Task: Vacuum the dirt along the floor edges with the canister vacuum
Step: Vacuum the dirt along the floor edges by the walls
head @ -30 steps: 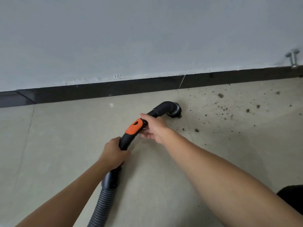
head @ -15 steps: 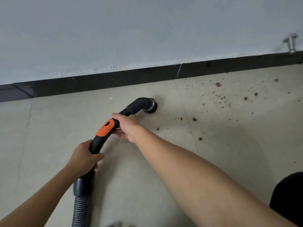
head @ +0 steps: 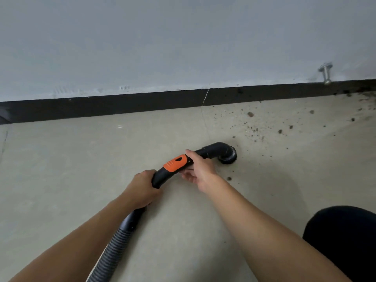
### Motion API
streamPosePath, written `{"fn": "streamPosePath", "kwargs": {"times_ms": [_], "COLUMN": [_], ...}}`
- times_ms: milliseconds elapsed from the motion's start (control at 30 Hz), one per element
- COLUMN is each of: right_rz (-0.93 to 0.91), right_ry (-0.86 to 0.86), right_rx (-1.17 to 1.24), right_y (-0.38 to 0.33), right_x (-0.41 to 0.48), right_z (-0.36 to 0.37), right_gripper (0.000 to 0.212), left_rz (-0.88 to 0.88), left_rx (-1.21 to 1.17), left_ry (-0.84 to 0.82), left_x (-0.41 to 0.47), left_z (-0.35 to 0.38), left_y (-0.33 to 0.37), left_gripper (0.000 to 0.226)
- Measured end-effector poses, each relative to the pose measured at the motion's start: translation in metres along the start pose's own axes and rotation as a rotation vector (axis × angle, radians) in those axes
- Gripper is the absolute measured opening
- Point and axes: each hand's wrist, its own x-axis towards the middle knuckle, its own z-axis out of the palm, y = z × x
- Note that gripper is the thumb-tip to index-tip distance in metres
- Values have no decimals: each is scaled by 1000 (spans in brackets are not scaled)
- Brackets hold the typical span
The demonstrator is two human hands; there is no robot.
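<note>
Both hands, left [head: 142, 189] and right [head: 200, 169], have fingers curled round the wand [head: 173, 166], so they'd best sweep the brush [head: 227, 157] slowly right through the dirt [head: 256, 130], bristles flat.

We see the black vacuum handle [head: 175, 164] with an orange grip, its round brush head [head: 227, 156] down on the floor [head: 81, 180]; dirt crumbs [head: 256, 130] lie scattered at two o'clock from it.

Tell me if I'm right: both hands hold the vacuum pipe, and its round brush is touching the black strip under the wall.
Not quite. The left hand and right hand do hold the vacuum pipe, but the head view shows its round brush out on the floor, apart from the black strip under the wall.
</note>
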Motion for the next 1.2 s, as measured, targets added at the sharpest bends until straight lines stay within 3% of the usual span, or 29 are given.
{"fn": "streamPosePath", "kwargs": {"times_ms": [467, 733, 933, 1067, 1200], "right_rz": [49, 39, 59, 43, 33], "right_ry": [76, -165, -304, -254, -85], "right_rx": [200, 70, -57, -41, 25], "right_y": [44, 24, 52, 76, 68], "right_x": [-24, -29, -45, -49, -37], "right_z": [-4, 78, 126, 119, 66], "right_gripper": [36, 43, 18, 21, 40], "left_rz": [80, -102, -243, -243, -134], "left_rx": [165, 67, -51, -38, 6], "left_ry": [-46, 190, 218, 175, 78], "left_x": [-22, -50, -89, -95, -72], "left_z": [-7, -51, -59, -51, -26], "left_y": [-12, -50, -93, -99, -68], "left_gripper": [15, 16, 18, 18, 15]}}
